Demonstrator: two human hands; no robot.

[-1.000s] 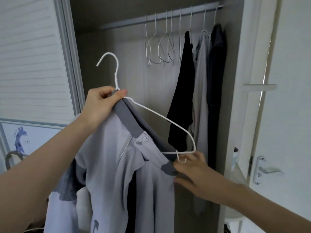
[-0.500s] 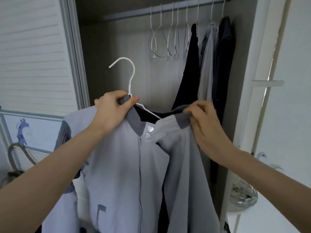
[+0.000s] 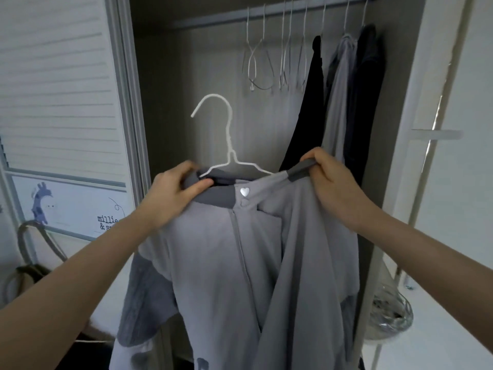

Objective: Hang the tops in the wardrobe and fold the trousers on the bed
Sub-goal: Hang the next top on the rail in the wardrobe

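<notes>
A second ago the right shoulder of the grey top (image 3: pixel 240 263) hung off the white hanger (image 3: pixel 229 145); now it is pulled up over the wire. The left hand (image 3: pixel 173 193) grips the collar at the hanger's neck, and the right hand (image 3: pixel 330 180) pinches the dark collar band at the far end (the wire tip there is hidden, so full seating is likely, not certain). The top is held in front of the open wardrobe, below the rail (image 3: pixel 266 14). Hooking it on comes next.

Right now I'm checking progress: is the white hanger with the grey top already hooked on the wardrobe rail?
No: the white hanger has its hook free in the air, well below the wardrobe rail.
</notes>
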